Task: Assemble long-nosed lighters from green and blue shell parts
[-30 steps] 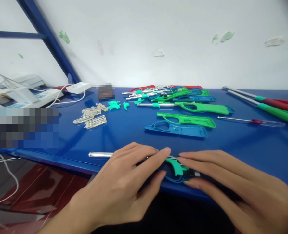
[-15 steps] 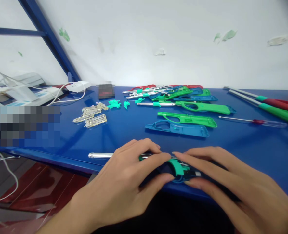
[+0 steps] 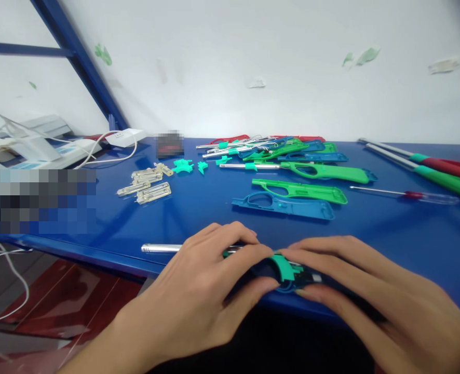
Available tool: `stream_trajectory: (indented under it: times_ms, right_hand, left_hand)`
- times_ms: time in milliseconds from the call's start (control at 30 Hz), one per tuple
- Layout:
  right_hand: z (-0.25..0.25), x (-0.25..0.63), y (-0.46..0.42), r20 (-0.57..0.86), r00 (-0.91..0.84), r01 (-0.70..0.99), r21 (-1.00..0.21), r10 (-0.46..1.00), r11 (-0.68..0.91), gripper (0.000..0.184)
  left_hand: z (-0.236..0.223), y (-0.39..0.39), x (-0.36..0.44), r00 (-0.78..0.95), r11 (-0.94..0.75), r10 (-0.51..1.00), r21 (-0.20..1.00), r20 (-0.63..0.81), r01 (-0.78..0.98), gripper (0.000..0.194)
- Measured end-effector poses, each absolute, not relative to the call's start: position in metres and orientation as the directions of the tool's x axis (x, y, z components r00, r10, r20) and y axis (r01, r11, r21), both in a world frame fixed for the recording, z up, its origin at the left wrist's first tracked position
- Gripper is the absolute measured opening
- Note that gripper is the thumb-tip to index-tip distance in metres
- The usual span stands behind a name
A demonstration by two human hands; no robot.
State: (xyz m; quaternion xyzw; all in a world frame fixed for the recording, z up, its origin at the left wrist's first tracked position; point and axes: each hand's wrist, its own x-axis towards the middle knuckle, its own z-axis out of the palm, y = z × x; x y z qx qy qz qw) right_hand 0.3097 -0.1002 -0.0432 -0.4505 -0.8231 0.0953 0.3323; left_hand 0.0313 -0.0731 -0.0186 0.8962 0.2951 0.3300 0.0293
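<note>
A partly built stick lighter (image 3: pixel 285 286) lies at the table's front edge, its blue half-shell facing up with the inner parts exposed. Its silver tube (image 3: pixel 160 249) sticks out to the left past my left hand (image 3: pixel 210 280). That hand is closed over the lighter, its thumb and index finger meeting around the handle loop beside the teal trigger (image 3: pixel 286 267). My right hand (image 3: pixel 362 280) grips the handle end, fingertips near the trigger's top and thumb at the lower rim. The shell's right part is hidden under this hand.
Behind the hands lie a blue half-shell (image 3: pixel 284 205) and a green half-shell (image 3: pixel 303 192). A screwdriver (image 3: pixel 413 195) and two stick lighters rest at right. Clear fuel tanks (image 3: pixel 152 192) and teal triggers (image 3: pixel 183 165) sit left of a heap of lighter parts (image 3: pixel 265 148).
My left thumb and index finger have moved right, closing in on the trigger. My right fingertips shifted slightly left at the trigger's top. The lighter stays in place.
</note>
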Motion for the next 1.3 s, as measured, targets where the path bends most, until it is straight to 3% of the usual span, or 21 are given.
stream_trajectory:
  times_ms: [167,400,700,1067,1300]
  right_hand:
    - [-0.0432,0.3124,-0.0992,0.468,-0.404,0.67,-0.433,0.786,0.603,0.039]
    - [-0.0425,0.3128,-0.0979,0.461,-0.409,0.669,-0.436,0.788,0.602,0.034]
    - [-0.0441,0.3105,-0.101,0.487,-0.369,0.651,-0.472,0.791,0.594,0.03]
    - [-0.0458,0.3164,-0.0938,0.521,-0.439,0.642,-0.389,0.732,0.661,0.03]
    - [-0.0473,0.3145,-0.0967,0.532,-0.417,0.674,-0.363,0.737,0.643,0.023]
  left_hand:
    - [-0.0191,-0.073,0.0313,0.615,-0.85,0.497,0.198,0.613,0.489,0.017]
    - [-0.0207,-0.0719,0.0298,0.622,-0.86,0.464,0.152,0.631,0.487,0.019]
    - [-0.0176,-0.0708,0.0311,0.622,-0.862,0.487,0.222,0.613,0.455,0.021]
    - [-0.0237,-0.0709,0.0327,0.578,-0.847,0.478,0.172,0.661,0.504,0.01]
    - [-0.0185,-0.0739,0.0297,0.54,-0.825,0.54,0.28,0.646,0.491,0.031]
